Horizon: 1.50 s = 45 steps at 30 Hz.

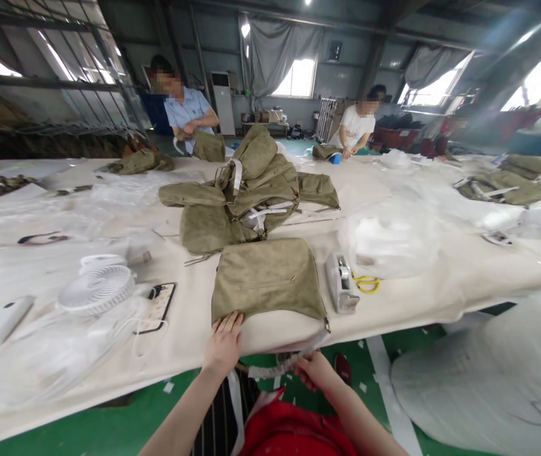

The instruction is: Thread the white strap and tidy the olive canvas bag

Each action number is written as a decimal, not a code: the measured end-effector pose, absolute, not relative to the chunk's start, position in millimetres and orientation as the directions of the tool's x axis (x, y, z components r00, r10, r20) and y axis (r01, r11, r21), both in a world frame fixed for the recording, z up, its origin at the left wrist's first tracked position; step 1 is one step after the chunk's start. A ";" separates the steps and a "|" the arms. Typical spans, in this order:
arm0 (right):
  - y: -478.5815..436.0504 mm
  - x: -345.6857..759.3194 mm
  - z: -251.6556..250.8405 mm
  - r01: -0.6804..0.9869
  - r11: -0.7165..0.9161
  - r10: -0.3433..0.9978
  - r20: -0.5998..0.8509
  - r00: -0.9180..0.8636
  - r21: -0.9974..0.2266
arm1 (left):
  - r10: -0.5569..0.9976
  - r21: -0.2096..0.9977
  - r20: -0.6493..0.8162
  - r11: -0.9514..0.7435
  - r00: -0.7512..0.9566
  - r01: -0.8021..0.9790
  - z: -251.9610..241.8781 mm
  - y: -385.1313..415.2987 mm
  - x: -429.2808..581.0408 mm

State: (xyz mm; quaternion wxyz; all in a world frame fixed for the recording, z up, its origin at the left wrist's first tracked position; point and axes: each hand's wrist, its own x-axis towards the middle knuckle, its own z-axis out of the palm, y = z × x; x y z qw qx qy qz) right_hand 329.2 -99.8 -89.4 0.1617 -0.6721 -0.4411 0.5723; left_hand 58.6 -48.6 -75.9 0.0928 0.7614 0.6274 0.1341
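Note:
An olive-green handbag [268, 275] lies flat at the front edge of the table, a short zip across its upper face. My left hand [224, 342] rests on the bag's lower left corner, fingers stretched out flat and thumb not clearly seen. Off the table edge hangs the bag's strap [275, 369], wrapped in whitish paper or film and joined to the bag's right corner by a metal fitting. Closed fingers of my right hand [315, 370] grip this strap below the edge.
Behind the bag is a pile of olive bags [251, 183]. A tape dispenser [341, 285] and yellow-handled scissors [368, 282] lie right; a white fan [97, 288] and phone [156, 307] left. A large plastic sack [489, 373] stands right. Two co-workers handle bags across the table.

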 end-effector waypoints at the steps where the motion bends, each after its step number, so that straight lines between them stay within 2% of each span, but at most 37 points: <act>1: -96.9 337.5 -84.0 0.481 -0.529 0.807 -0.590 0.030 -0.699 | 0.980 0.321 0.106 -0.192 0.166 0.928 -77.6 -50.5 56.3; 4: -86.7 365.7 -69.1 0.707 -0.425 0.901 -0.336 0.274 -0.566 | 0.982 0.367 0.131 -0.176 0.136 0.913 -79.2 -52.5 44.0; 6: -80.4 380.2 -63.5 0.772 -0.392 0.918 -0.166 0.360 -0.501 | 0.987 0.402 0.117 -0.147 0.108 0.904 -78.4 -52.4 34.1; 7: -77.7 384.6 -62.6 0.777 -0.392 0.916 -0.130 0.380 -0.493 | 0.991 0.416 0.099 -0.122 0.088 0.901 -77.6 -52.2 29.5; 11: -69.9 385.3 -69.1 0.753 -0.354 0.935 -0.188 0.301 -0.554 | 0.997 0.469 0.034 -0.072 0.063 0.881 -72.1 -52.6 19.4; 17: -71.1 390.1 -85.9 0.762 -0.348 0.933 -0.280 0.225 -0.547 | 0.994 0.569 0.075 -0.108 0.079 0.815 -57.8 -68.8 17.3; 25: -117.5 422.4 -92.1 0.835 -0.156 0.915 -0.396 -0.079 -0.528 | 0.997 0.615 0.021 -0.073 0.076 0.785 -41.0 -145.1 -0.5; 27: -119.0 421.1 -83.3 0.890 -0.121 0.935 -0.352 -0.047 -0.440 | 0.996 0.610 -0.033 -0.044 0.080 0.791 -41.5 -158.3 -3.4; 29: -109.4 411.5 -68.6 0.923 -0.108 0.970 -0.244 0.016 -0.368 | 0.993 0.587 -0.080 -0.022 0.085 0.810 -40.5 -162.4 -3.4; 30: -100.9 403.3 -60.3 0.923 -0.100 0.982 -0.184 0.032 -0.372 | 0.992 0.575 -0.088 -0.019 0.085 0.818 -38.8 -161.2 -2.4; 32: -79.0 381.8 -46.0 0.889 -0.058 0.995 -0.103 0.013 -0.455 | 0.994 0.564 -0.074 -0.025 0.081 0.825 -33.0 -154.7 1.8; 35: -43.6 347.2 -41.0 0.814 0.028 0.995 -0.063 -0.079 -0.580 | 0.996 0.588 -0.040 -0.045 0.084 0.807 -21.4 -144.7 11.9; 37: -24.5 329.7 -50.8 0.806 0.047 0.994 -0.053 -0.097 -0.590 | 0.995 0.617 -0.030 -0.060 0.099 0.785 -15.5 -143.0 19.0; 41: 0.4 315.1 -89.3 0.844 0.033 0.992 -0.082 -0.091 -0.536 | 0.994 0.665 -0.025 -0.065 0.109 0.744 -16.4 -147.9 23.3; 45: 13.4 321.9 -123.7 0.829 0.084 0.994 -0.014 -0.110 -0.553 | 0.999 0.679 -0.048 0.019 0.018 0.734 -27.2 -159.2 9.9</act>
